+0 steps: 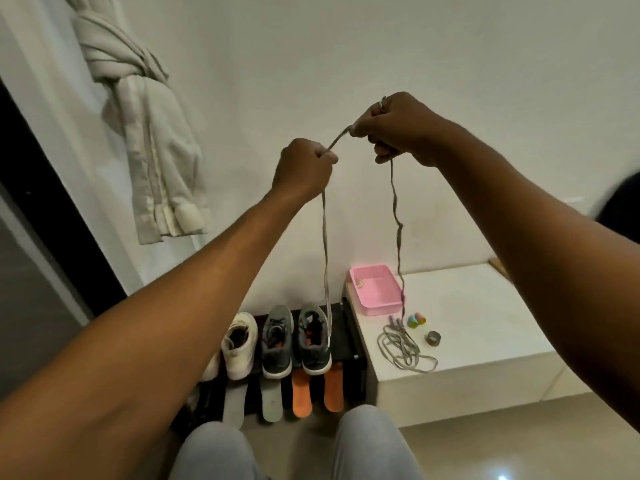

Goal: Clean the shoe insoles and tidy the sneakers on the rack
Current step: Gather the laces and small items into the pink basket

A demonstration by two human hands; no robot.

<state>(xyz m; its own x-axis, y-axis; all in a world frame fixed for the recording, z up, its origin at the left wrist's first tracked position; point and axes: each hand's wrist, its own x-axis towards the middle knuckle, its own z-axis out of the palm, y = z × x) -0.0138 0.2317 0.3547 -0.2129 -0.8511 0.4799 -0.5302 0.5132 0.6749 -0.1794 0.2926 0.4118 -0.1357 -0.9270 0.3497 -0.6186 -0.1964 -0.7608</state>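
While both arms reach up before the white wall (415,46), the left hand (304,168) and right hand (394,129) each pinch a grey shoelace (325,237) in curled fingers, its two ends hanging down. Below, a white sneaker (239,344) and two grey sneakers (277,344) stand on the black rack (344,339), with grey insoles (272,400) and orange insoles (301,393) along its front edge. A second lace (405,348) lies coiled near the tabletop (485,323)'s left edge, by a pink tray (375,289).

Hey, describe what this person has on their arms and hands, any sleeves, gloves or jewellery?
Both forearms are bare up to the frame edge: no sleeves, gloves or watch in view. The right hand wears a thin silver-coloured ring on one finger; the left hand wears nothing visible.
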